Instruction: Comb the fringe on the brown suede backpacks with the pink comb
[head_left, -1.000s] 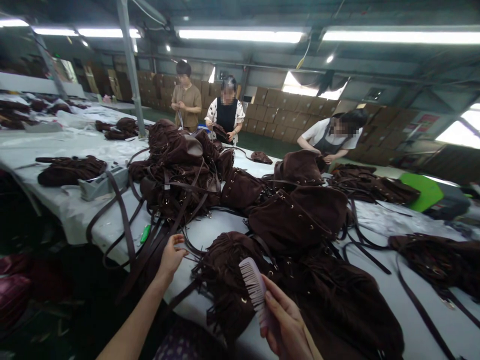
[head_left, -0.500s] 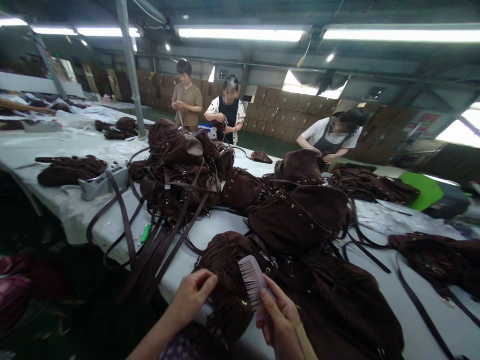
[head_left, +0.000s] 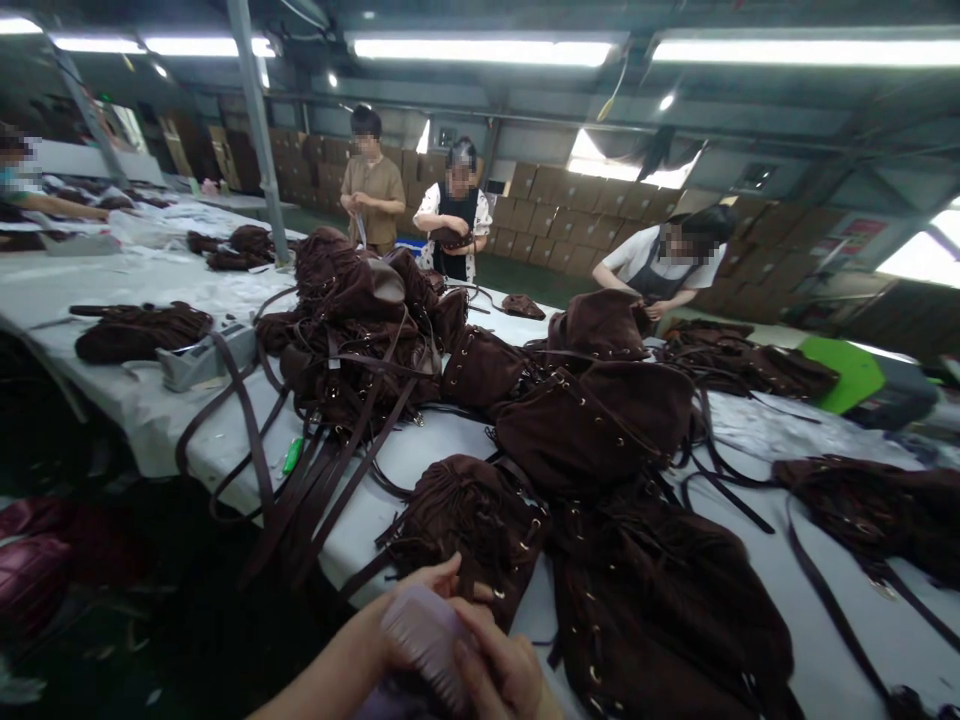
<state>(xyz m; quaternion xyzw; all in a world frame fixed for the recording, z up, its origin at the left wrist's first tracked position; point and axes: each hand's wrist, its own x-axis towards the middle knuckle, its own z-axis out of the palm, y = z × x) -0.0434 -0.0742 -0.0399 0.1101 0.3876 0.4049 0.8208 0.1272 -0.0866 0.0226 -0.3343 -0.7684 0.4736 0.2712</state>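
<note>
My right hand is closed around a pale lilac comb, low in the middle of the view. The comb's teeth point down and to the right. Behind the comb, my left hand rests against the near edge of a dark brown fringed bag. Most of its fingers are hidden by the comb and my right hand, so their grip does not show. The bag lies on the white table with gold eyelets along its right side. A larger brown bag lies just right of it.
A pile of brown bags with long hanging straps covers the table. A green object and a grey box are at left. Several people stand beyond the table, before stacked cartons.
My right hand has brought the comb down and left, away from the fringe. My left hand has moved right and slightly down, to the bag's near edge. Another person appears at far left.
</note>
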